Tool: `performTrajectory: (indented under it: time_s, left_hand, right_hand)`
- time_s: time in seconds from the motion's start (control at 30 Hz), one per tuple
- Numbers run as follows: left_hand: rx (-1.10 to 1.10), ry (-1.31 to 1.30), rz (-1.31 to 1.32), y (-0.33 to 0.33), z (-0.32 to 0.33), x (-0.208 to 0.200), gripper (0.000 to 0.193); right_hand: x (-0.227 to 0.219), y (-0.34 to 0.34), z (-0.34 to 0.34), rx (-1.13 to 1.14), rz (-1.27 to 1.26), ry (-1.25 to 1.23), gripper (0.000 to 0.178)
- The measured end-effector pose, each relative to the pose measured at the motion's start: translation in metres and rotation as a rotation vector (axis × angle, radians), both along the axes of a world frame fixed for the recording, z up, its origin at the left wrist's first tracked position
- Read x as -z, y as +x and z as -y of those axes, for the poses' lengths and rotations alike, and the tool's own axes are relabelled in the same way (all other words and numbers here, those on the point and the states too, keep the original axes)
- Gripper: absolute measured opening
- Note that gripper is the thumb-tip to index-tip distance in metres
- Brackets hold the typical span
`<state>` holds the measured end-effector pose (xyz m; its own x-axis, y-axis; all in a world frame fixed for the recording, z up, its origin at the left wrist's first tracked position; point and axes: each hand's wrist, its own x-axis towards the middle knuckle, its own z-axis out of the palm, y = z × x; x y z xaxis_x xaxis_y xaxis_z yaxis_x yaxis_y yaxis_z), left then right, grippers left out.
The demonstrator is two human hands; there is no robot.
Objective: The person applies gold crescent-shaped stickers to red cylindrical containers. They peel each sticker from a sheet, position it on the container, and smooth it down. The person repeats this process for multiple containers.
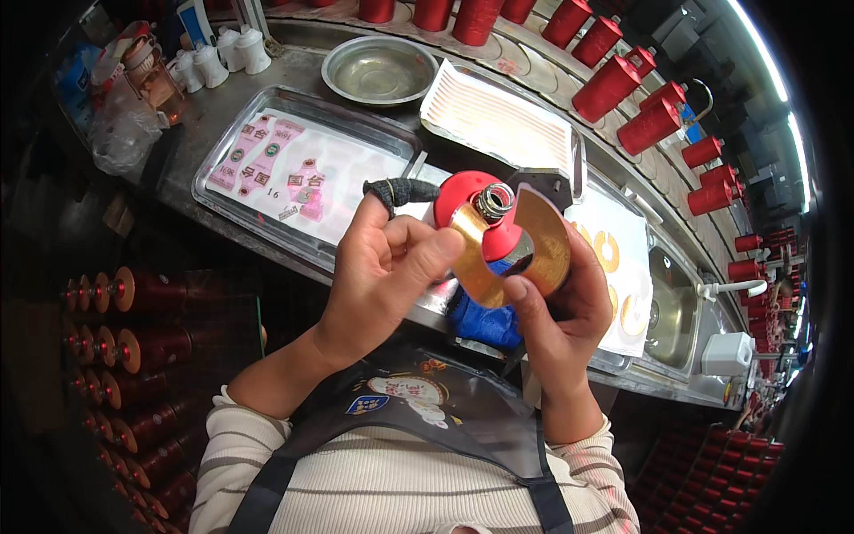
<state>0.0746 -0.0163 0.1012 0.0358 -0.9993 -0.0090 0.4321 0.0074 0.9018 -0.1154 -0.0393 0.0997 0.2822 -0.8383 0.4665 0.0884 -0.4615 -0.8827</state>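
Between my two hands is a curved, C-shaped gold decal (478,271). My left hand (381,270) pinches its left end between thumb and fingers; a dark cover wraps one fingertip. My right hand (567,325) grips the other end, thumb in front and fingers behind. A red bottle (456,195) shows behind the decal, its threaded silvery neck (494,202) within the decal's gap. The decal partly hides the bottle, so I cannot tell whether they touch. Below them lies a blue cloth (487,322).
Ahead are a metal tray (210,201) with printed pink decal sheets, a metal bowl (331,74) and an orange-striped sheet (498,109). Rightward, white paper (633,251) bears gold decals beside a sink (678,334). Red bottles (607,87) line the far conveyor; racked bottles (153,347) stand lower left.
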Motion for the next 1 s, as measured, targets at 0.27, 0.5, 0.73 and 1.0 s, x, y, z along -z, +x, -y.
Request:
performTrajectory:
  time_s: [0.27,0.5,0.73,1.0]
  left_hand:
    - [-0.108,-0.159,0.138,-0.005,0.012,0.0,0.034]
    - [-0.302,-0.3,0.311,-0.002,0.03,0.031,0.039]
    - [-0.074,-0.175,-0.146,-0.001,0.051,0.044,0.056]
    - [-0.053,-0.264,0.03,-0.034,0.011,0.05,0.069]
  right_hand:
    - [-0.006,0.001,0.0,-0.076,0.019,0.037,0.056]
    - [0.006,0.009,0.011,0.191,0.034,0.164,0.064]
    - [0.021,0.01,0.008,0.196,0.157,0.379,0.062]
    - [0.016,0.008,0.021,0.072,0.099,0.383,0.081]
